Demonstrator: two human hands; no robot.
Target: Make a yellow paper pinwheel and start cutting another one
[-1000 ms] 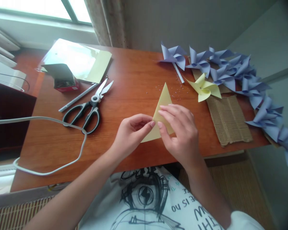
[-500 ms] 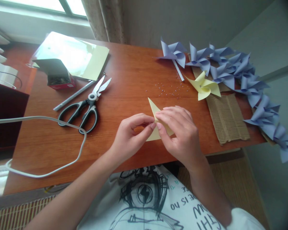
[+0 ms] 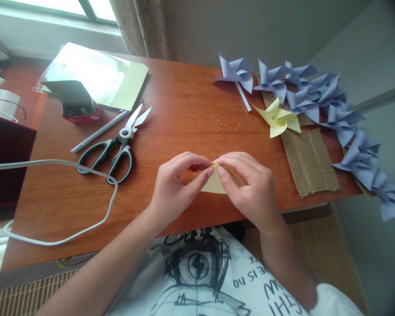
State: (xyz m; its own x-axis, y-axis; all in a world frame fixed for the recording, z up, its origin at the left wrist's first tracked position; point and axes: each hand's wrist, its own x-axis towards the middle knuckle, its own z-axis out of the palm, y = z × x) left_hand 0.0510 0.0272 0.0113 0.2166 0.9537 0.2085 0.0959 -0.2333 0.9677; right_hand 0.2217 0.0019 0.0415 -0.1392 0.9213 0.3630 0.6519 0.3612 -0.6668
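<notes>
I work over the wooden table (image 3: 184,109), my left hand (image 3: 171,188) and right hand (image 3: 250,188) pinched narrow together on one folded yellow paper (image 3: 213,184) lying between them. It looks light, thin, easily creased, best held at its corners. Beyond the grip, to its right, lies one yellow pinwheel (image 3: 278,118); to its left, one pair of scissors (image 3: 118,142).

A wooden table (image 3: 171,109) stands below a bright window (image 3: 52,6).
</notes>
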